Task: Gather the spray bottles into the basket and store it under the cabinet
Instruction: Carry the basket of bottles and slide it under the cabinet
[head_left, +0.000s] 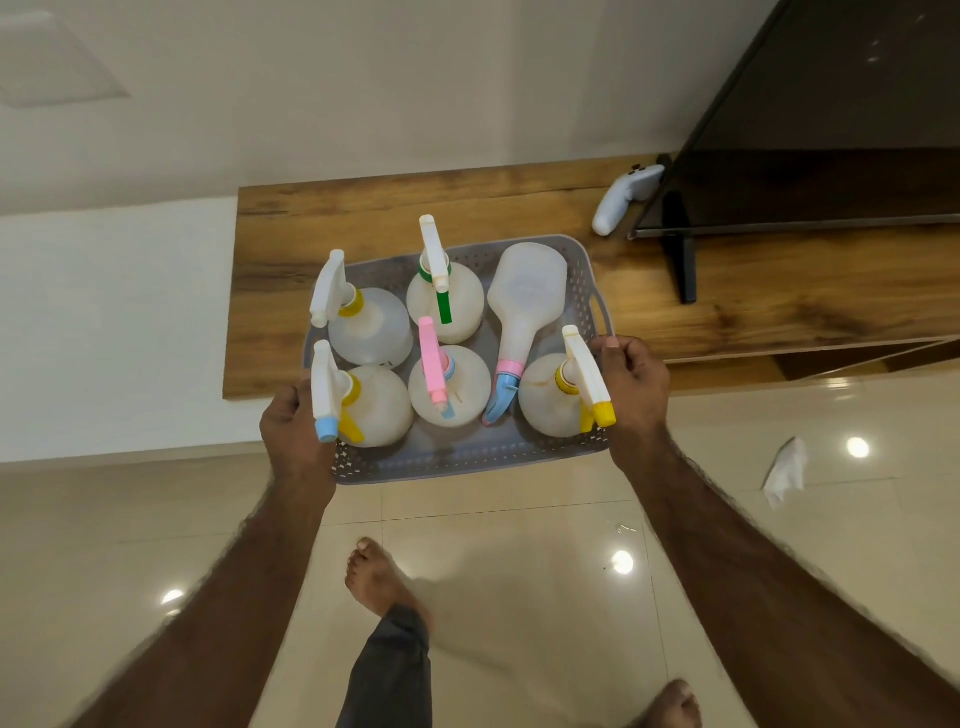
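Observation:
A grey perforated plastic basket (457, 462) is held up in front of me, over the front edge of a low wooden cabinet (753, 291). My left hand (293, 431) grips its left side and my right hand (636, 395) grips its right side near the handle. Several translucent white spray bottles fill it. One with a pink trigger (447, 387) stands in the middle. One with a green collar (445, 296) stands behind it. Another bottle (524, 306) lies tilted on its side with its pink and blue nozzle toward me.
On the cabinet top a white game controller (621, 200) leans beside a dark TV (810, 130) on a black stand. A crumpled white cloth (787, 470) lies on the glossy tiled floor at right. My bare feet (384, 577) are on the tiles below the basket.

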